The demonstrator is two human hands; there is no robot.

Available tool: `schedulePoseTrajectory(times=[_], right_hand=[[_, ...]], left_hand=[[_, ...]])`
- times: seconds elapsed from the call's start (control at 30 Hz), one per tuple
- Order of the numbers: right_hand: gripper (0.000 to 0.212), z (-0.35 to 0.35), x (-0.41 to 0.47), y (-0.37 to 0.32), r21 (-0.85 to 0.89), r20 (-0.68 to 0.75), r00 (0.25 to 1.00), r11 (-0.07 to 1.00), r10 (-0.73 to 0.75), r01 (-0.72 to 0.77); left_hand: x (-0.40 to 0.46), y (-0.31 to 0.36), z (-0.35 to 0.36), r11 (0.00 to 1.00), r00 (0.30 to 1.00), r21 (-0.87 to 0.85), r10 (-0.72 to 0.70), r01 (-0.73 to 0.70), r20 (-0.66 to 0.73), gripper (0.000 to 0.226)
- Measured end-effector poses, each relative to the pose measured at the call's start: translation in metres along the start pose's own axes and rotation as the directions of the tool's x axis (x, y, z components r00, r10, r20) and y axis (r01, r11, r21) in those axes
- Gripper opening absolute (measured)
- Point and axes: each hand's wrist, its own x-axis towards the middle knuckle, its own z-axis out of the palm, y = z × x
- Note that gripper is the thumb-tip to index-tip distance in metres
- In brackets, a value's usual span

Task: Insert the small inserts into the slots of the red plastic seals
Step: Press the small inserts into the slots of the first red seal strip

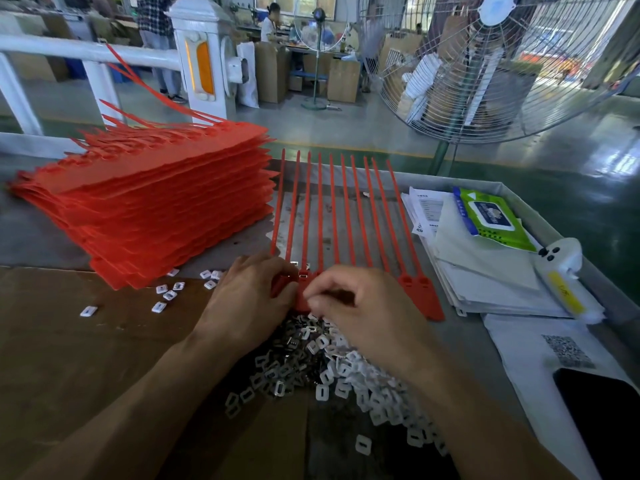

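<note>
**Seating inserts along the seal strip: hazards at this stage**

Nearest to us lies the heap of small inserts (pixel 332 372), spread over the cardboard sheet (pixel 86 341) directly below the red seal strip (pixel 346 216), our landmark throughout. The strip lies flat with its ten tails pointing away from us and its heads at the near edge; one head (pixel 420 296) stands exposed at the right end.

Our left hand (pixel 249 299) rests on the left-hand heads of the strip, fingers curled over them and pressing them down. Our right hand (pixel 363 306) hovers over the middle heads with thumb and forefinger drawn together; we judge that it pinches an insert, but the piece itself is hidden, so we cannot tell. One insert appears seated in a head between the two hands (pixel 303 276).

To the left of the strip stands the stack of seal strips (pixel 156 209), with stray inserts (pixel 166 294) at its foot. To the right lie papers (pixel 485 271) and a wipes packet (pixel 491 216).

Risks from here:
- An insert presented tilted or reversed may jam in its slot.
- A slackened left hand may let the strip slide.
- A forearm sweep may scatter the heap.
</note>
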Motion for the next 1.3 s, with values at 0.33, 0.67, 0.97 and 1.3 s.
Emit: schedulePoseTrajectory(times=[0.33,0.67,0.97,1.3], right_hand=[[0.016,-0.062,0.002,0.058,0.118,-0.387,0.85,0.933,0.358,-0.339],[0.018,-0.06,0.005,0.077,-0.006,-0.413,0.827,0.907,0.38,-0.42],[0.017,-0.059,0.006,0.087,-0.089,-0.381,0.858,0.91,0.345,-0.405],[0.016,-0.059,0.005,0.086,-0.061,-0.428,0.835,0.911,0.345,-0.408]], left_hand=[[-0.001,-0.002,0.001,1.0,1.0,-0.008,-0.009,0.009,0.001,0.025],[0.0,-0.003,-0.002,1.0,0.999,-0.012,-0.025,0.025,0.028,0.028],[0.0,-0.003,-0.001,1.0,1.0,-0.011,-0.02,0.021,0.024,0.029],[-0.001,-0.003,0.0,0.999,1.0,-0.038,0.003,-0.003,0.0,0.024]])
